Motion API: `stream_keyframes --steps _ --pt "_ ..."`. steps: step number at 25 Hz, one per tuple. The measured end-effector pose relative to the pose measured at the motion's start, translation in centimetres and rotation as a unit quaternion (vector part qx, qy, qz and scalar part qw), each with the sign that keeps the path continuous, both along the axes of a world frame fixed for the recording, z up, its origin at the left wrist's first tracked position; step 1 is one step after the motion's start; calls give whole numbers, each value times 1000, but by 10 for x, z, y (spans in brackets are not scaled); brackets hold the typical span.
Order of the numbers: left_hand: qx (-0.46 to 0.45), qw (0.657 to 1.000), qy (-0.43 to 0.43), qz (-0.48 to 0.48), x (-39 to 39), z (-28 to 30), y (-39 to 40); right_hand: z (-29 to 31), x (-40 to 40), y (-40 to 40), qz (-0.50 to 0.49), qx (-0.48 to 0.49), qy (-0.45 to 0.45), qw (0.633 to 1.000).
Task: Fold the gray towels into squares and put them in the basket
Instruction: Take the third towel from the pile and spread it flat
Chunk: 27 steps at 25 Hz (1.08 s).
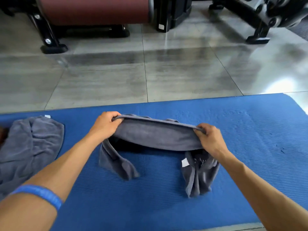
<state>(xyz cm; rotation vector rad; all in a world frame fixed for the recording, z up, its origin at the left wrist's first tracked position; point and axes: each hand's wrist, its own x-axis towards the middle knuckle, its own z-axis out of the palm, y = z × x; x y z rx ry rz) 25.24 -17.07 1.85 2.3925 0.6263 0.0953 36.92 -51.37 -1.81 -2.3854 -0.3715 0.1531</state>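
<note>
I hold a gray towel [156,137] up over the blue mat [233,130], stretched between my two hands. My left hand [105,125] pinches the towel's top edge at one end, thumb in front and fingers curled over the hem. My right hand [209,136] pinches the same edge at the other end, fingers curled round the cloth. The top edge runs taut between the two grips, sloping slightly down toward my right hand. Below it the middle of the towel sags in a wide curve, and both ends hang down and rest on the mat, one under each forearm.

A small white tag [185,162] is sewn to the hanging end below my right hand; no writing on it can be read. A second gray towel [30,147] lies crumpled on the mat well to the left, unfolded, with its own little white label [47,116] at its far edge, also too small to read. Just beyond that towel's left side a dark brownish thing shows at the frame's border; I cannot tell what it is.

A blue wristband [38,194] circles my left forearm; no print shows on it. Past the mat lies a glossy gray tiled floor [150,72], and on it stands black-framed equipment with a maroon roller [95,9].
</note>
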Motion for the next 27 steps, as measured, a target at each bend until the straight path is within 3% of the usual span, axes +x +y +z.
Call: stream_keyframes --steps 3,8,10,11,12,13,15,16,18,22,24,27 --pt "124 990 0 -70 19 30 25 33 28 2 51 -115 -123 984" --pt "230 967 7 -107 36 93 46 71 53 -12 -18 -298 -176 938" --pt "276 958 38 -72 31 104 52 75 46 -18 -75 -299 -152 939" --pt "281 957 56 -50 27 106 55 75 42 -18 -111 -234 -101 961" --pt "267 960 73 -32 25 106 57 75 40 -15 -152 -113 -20 982" --pt "234 968 84 -24 22 105 58 77 38 -11 -189 46 88 977" --pt "138 984 108 -30 17 106 55 81 29 -11 -240 292 250 891" --pt "85 988 124 -41 14 108 55 80 26 -16 -232 332 289 867" --pt "-6 978 187 -93 2 113 60 88 21 -36 -156 337 343 863" --pt "-158 885 406 -166 -21 131 77 117 23 -83 32 198 425 883" --pt "-158 891 410 -112 -20 134 79 121 35 -89 38 103 404 908" --pt "-137 932 334 32 -5 118 71 105 57 -63 -36 8 270 962"
